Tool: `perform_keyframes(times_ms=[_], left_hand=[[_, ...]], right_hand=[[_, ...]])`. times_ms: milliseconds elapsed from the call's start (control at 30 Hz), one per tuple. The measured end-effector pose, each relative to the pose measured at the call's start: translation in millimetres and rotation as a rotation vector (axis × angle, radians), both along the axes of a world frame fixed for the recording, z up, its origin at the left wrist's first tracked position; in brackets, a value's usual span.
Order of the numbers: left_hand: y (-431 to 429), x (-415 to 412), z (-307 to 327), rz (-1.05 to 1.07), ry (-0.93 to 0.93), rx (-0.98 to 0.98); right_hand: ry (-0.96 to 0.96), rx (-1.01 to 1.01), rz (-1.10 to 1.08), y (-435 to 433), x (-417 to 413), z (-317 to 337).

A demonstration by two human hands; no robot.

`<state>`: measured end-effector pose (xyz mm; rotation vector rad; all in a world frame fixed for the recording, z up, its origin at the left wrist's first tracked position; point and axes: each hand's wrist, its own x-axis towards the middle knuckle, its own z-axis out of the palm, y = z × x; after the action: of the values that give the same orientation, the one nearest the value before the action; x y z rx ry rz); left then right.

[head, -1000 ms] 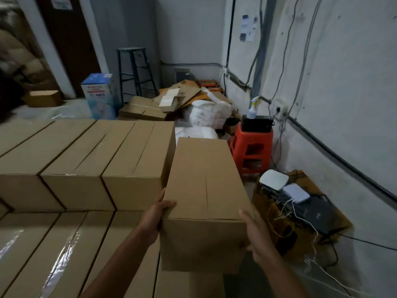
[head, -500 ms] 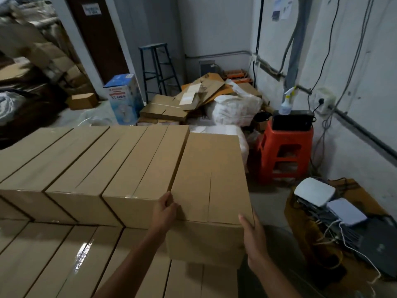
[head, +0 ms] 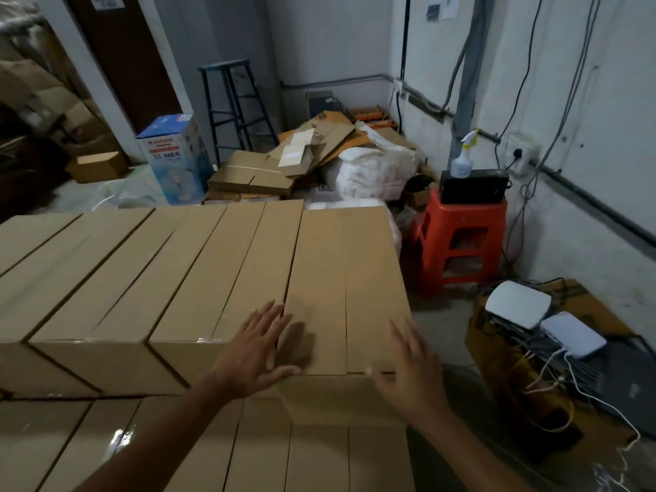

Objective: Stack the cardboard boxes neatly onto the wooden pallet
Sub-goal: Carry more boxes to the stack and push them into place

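Head view: the rightmost cardboard box (head: 340, 278) sits at the right end of the upper row of boxes (head: 142, 278), its long side flush against its neighbour and its near end face roughly in line with the others. The row rests on a lower layer of boxes (head: 177, 449), whose taped tops shine in the light.

The left hand (head: 253, 353) lies flat with its fingers spread over the near left corner of that box, across the seam with the next box. Its grip is fully open and holds nothing. A shadow falls on the cardboard just right of the fingers, and I cannot tell whether the palm presses on the top or hovers just above it. The right hand (head: 411, 374) is at the near right corner, fingers straight and spread, its grip open and empty too. It is blurred, so contact with the edge is unclear.

To the right of the stack, a red plastic stool (head: 458, 243) carries a black device (head: 474, 186) with a spray bottle (head: 461, 161) on top. Nearer, 2 white devices (head: 514, 303) lie on a cluttered low carton with cables. Behind the stack are flattened cardboard (head: 319, 143), white sacks (head: 372, 172), a blue-and-white carton (head: 174, 158) and a dark step stool (head: 234, 108).
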<state>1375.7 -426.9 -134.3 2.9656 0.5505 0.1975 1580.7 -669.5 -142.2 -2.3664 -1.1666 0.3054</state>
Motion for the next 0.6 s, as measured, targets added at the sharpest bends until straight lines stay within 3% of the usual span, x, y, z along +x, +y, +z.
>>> perform_keyframes(times_ms=[133, 233, 467, 600], left_hand=[[28.6, 4.8, -5.8, -0.122, 0.236, 0.082], [32.2, 9.7, -13.1, -0.114, 0.270, 0.111], [26.3, 10.4, -36.4, -0.001, 0.069, 0.116], [26.4, 11.7, -41.3, 0.011, 0.082, 0.121]], right_hand=[[-0.274, -0.351, 0.187, 16.8, -20.3, -1.0], [-0.329, -0.325, 0.111, 31.9, -20.4, -3.7], [-0.312, -0.320, 0.072, 56.9, -3.8, -5.0], [-0.305, -0.334, 0.059, 68.2, 1.1, -4.2]])
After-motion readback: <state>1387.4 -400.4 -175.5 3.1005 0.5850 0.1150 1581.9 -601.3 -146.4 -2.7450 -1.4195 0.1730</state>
